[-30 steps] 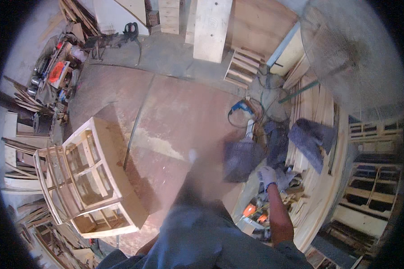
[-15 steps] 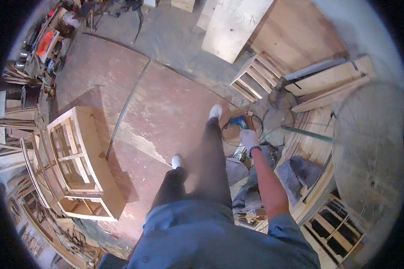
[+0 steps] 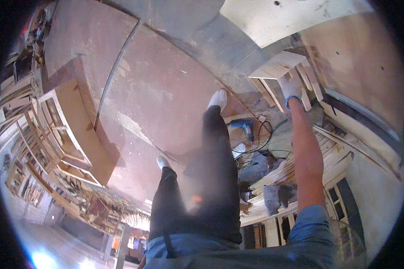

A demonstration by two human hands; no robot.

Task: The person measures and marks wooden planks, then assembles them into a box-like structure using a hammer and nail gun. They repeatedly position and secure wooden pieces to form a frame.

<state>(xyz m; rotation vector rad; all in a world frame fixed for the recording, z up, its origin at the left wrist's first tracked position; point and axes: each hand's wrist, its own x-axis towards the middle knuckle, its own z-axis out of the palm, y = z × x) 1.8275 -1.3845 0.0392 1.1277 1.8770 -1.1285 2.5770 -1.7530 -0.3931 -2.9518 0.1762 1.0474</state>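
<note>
My right hand (image 3: 290, 88), in a pale glove with a blue cuff, reaches out at the upper right. Its fingers close over a slat of a small slatted wooden frame (image 3: 277, 65) and are partly hidden among the wood. Nearer to me, a blue power drill (image 3: 243, 127) with a dark cord lies on the floor by my right foot. My left hand is outside the picture.
A large wooden cabinet frame (image 3: 87, 130) stands on the reddish floor board (image 3: 152, 89) to the left. Pale panels (image 3: 296, 18) lean at the upper right. Stacked wood strips (image 3: 274, 172) and grey cloths (image 3: 278, 197) lie beside my right leg, near looped cord.
My right hand has let go of the drill, which now lies on the floor. The hand has moved forward and right onto the small wooden frame. The view has shifted too.
</note>
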